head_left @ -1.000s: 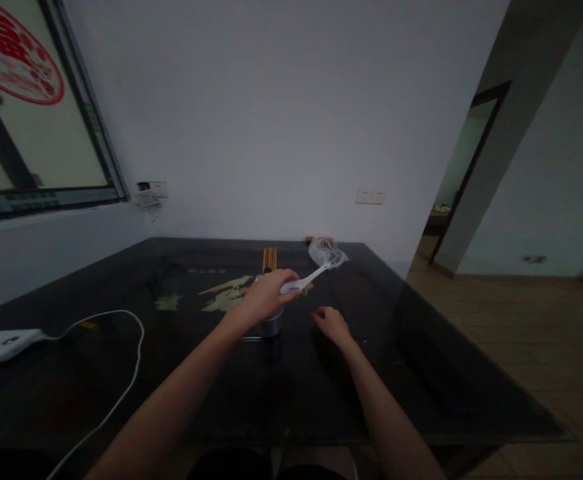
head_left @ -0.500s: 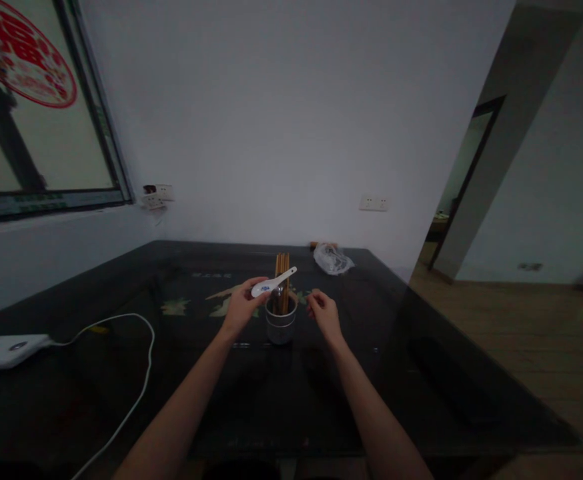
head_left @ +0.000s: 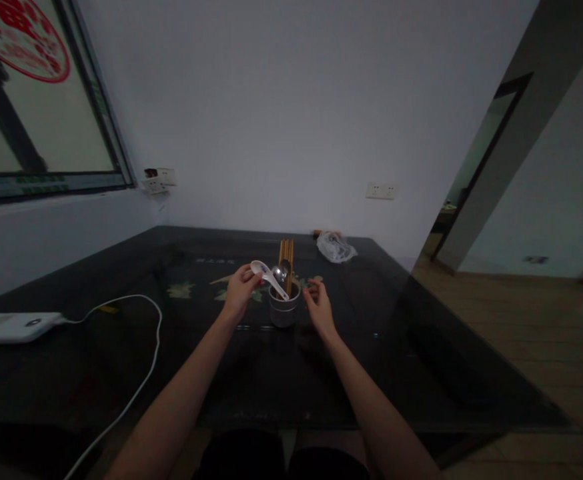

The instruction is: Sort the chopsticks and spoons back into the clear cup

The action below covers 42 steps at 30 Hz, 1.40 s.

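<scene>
A small grey cup [head_left: 284,312] stands on the dark glass table [head_left: 281,380], with wooden chopsticks [head_left: 286,257] and a metal spoon [head_left: 284,269] sticking up from it. A white ceramic spoon [head_left: 269,277] leans into the cup, bowl end up and to the left. My left hand [head_left: 240,292] pinches that bowl end. My right hand [head_left: 316,306] is beside the cup's right wall, fingers loosely curled and apart, holding nothing.
A white device [head_left: 14,327] with a white cable [head_left: 136,380] lies at the table's left. A crumpled clear plastic bag [head_left: 337,247] sits at the far edge by the wall. The table's right edge borders a wooden floor [head_left: 531,347] and a doorway.
My left hand brought the white spoon back from the right, turned it and lowered its handle into the cup. My right hand rose from the table to the cup's side.
</scene>
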Each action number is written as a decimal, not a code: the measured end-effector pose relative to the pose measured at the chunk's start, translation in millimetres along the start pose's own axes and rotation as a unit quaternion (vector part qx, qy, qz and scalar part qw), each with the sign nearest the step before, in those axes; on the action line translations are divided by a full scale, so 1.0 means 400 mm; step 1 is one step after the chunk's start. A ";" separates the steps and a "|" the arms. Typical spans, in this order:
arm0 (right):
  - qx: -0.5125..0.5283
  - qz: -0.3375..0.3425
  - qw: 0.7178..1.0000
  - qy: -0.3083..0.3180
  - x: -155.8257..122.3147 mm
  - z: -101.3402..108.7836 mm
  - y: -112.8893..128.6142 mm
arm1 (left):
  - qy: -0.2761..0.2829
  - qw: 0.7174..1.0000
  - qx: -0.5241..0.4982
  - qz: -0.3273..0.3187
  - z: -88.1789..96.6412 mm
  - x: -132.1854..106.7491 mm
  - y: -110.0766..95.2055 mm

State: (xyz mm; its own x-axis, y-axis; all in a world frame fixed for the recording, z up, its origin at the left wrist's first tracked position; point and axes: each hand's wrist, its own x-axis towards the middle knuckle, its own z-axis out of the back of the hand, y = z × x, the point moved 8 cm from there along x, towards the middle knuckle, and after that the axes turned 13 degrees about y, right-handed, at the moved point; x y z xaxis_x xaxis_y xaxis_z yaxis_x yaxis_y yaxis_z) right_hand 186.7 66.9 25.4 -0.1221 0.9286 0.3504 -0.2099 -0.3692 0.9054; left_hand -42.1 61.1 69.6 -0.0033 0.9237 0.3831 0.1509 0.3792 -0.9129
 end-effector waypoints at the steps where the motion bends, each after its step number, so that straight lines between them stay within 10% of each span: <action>1: 0.008 0.003 1.000 0.004 -0.001 -0.005 0.001 | -0.002 1.000 0.002 0.003 0.002 0.000 0.004; 12: 0.083 0.047 0.990 0.099 -0.005 -0.069 0.021 | -0.051 0.997 0.049 -0.026 0.007 -0.010 -0.029; 27: 0.041 0.053 0.986 0.152 -0.013 -0.101 0.015 | 0.047 0.978 0.199 -0.042 -0.116 -0.011 -0.062; 42: 0.007 0.070 0.985 0.157 -0.010 -0.099 0.025 | 0.116 0.862 0.488 -0.078 -0.147 -0.017 -0.049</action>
State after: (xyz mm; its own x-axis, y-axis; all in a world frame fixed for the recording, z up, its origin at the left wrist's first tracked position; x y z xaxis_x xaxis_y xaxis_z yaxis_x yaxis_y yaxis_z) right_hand 146.8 57.9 23.5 -0.4427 0.8111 0.3822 -0.1563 -0.4896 0.8579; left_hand 13.1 44.0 93.3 0.2656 0.8645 0.4266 -0.7368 0.4674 -0.4885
